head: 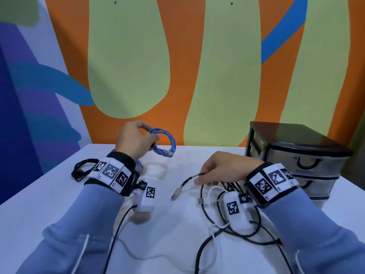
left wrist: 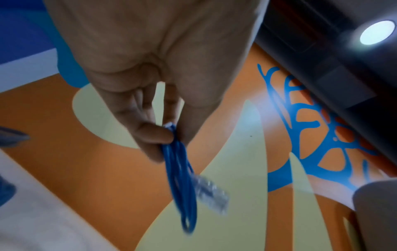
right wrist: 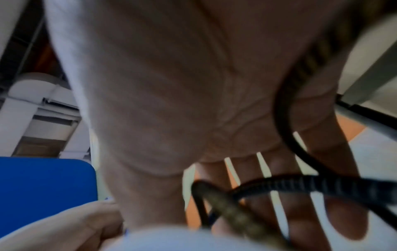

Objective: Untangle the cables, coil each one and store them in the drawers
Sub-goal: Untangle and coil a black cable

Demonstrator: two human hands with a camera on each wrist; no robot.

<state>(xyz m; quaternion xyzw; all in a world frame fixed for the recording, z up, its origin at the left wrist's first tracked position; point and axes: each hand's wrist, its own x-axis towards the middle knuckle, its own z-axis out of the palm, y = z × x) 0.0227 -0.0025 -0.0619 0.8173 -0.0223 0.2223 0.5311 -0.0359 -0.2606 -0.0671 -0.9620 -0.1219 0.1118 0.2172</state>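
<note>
My left hand (head: pixel 147 138) holds a coiled blue cable (head: pixel 165 144) up above the far middle of the white table (head: pixel 49 198). In the left wrist view the thumb and fingers (left wrist: pixel 150 134) pinch the blue cable (left wrist: pixel 182 178), whose clear plug (left wrist: pixel 211 195) hangs beside the loops. My right hand (head: pixel 198 179) pinches a black braided cable (head: pixel 187 179) near its metal USB plug (head: pixel 175 195). That black cable (right wrist: pixel 300 183) crosses my spread fingers in the right wrist view. It stays tangled with a white cable (head: pixel 212 189) under my right wrist.
A black drawer unit (head: pixel 296 155) with its drawers closed stands at the right rear. At the left lies a black coiled cable (head: pixel 81 169), and a faint white coil (head: pixel 156 168) rests mid-table. A painted wall rises behind the table.
</note>
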